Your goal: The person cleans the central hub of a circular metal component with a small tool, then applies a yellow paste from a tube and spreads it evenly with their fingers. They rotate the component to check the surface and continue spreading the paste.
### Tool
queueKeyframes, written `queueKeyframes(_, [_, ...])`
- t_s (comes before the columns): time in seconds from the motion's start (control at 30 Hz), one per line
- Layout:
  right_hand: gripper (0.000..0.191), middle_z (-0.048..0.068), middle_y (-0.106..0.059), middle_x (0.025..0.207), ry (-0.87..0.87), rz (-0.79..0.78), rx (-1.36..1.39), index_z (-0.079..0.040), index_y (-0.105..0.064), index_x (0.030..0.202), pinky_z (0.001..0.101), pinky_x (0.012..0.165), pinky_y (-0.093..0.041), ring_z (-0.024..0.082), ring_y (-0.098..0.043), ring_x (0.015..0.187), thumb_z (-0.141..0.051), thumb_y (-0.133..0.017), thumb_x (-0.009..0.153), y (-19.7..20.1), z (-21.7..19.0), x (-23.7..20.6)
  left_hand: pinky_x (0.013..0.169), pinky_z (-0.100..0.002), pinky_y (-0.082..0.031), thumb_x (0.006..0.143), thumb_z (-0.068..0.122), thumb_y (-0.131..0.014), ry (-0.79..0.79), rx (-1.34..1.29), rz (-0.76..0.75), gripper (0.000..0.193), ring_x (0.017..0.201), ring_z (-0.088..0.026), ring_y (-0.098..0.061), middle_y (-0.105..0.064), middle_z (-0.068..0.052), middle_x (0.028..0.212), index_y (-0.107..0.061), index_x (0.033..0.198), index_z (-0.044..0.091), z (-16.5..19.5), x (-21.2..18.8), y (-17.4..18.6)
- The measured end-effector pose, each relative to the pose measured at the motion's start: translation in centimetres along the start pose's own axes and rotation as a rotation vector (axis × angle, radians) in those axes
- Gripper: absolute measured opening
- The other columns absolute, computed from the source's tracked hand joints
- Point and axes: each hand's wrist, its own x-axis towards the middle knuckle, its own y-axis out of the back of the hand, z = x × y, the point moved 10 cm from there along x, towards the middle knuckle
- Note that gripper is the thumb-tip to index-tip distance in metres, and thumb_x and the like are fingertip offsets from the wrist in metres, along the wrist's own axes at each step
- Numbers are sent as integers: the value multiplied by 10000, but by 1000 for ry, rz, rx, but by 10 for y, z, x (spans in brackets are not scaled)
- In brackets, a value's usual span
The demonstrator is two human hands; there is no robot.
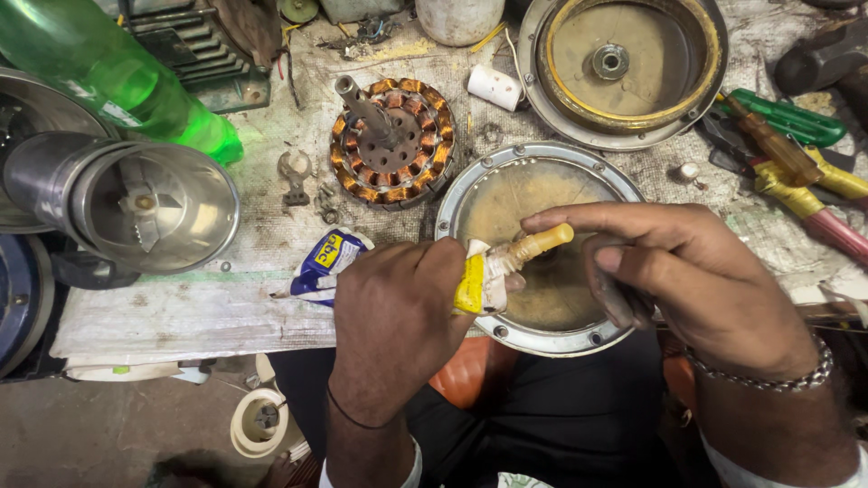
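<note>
- My left hand [398,307] grips a squeezed adhesive tube [493,271] (crumpled, yellow and white), held over the near rim of the round metal cover [461,194].
- My right hand [687,280] has its fingertips closed lightly around the tube's yellowish nozzle [541,242].
- The tube looks soft, light and easily collapsed; I judge the firmer shoulder below the nozzle the best hold.
- The cover is a shallow dish, its floor coated brownish, otherwise empty.
- Left of the cover lies a steel jar [154,208] on its side, with a blade inside.
- Beyond the cover stands a copper-wound stator [393,140].
- Right of the cover lie screwdrivers [796,145].
</note>
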Motion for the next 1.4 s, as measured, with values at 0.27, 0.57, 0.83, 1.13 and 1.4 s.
queueKeyframes(0.27, [495, -41, -559, 643, -31, 26, -37, 59, -599, 1466, 208, 489, -424, 55, -521, 550, -13, -464, 995, -2, 2, -2, 579, -407, -484, 754, 213, -863, 37, 53, -22, 324, 619, -250, -624, -589, -61, 666, -584, 846, 74, -5, 0, -1])
queueKeyframes(0.57, [533, -31, -608, 690, -37, -55, -36, 34, -614, 1451, 207, 508, -431, 36, -535, 580, 63, -495, 932, -4, 1, -6, 549, -454, -475, 690, 267, -869, 160, 181, -51, 339, 610, -314, -642, -637, -95, 658, -609, 814, 87, -16, -2, 9])
queueKeyframes(0.83, [637, 68, -716, 860, 57, 30, -331, 17, -539, 1477, 231, 645, -583, 100, -677, 736, -44, -664, 855, 5, -18, 0, 605, -521, -473, 732, 369, -879, 390, 330, -81, 403, 670, -401, -643, -641, -181, 656, -624, 801, 64, -51, -16, 41])
queueKeyframes(1.13, [1237, -14, -655, 1163, -658, -238, -1164, -375, -38, 1638, 317, 691, -632, 157, -730, 610, -460, -884, 739, 4, 23, -5, 959, -539, -437, 745, 143, -795, 317, 250, -143, 437, 919, -426, -616, -654, -209, 925, -664, 1119, -39, -67, -28, 28])
queueKeyframes(1.4, [1347, 86, -716, 1055, -875, -370, -1315, -390, 125, 1634, 399, 792, -648, 171, -733, 744, -530, -869, 736, 22, 41, -25, 1066, -560, -398, 752, 111, -784, 360, 333, -145, 443, 1015, -416, -598, -642, -192, 1018, -695, 1173, 6, -73, -36, 33])
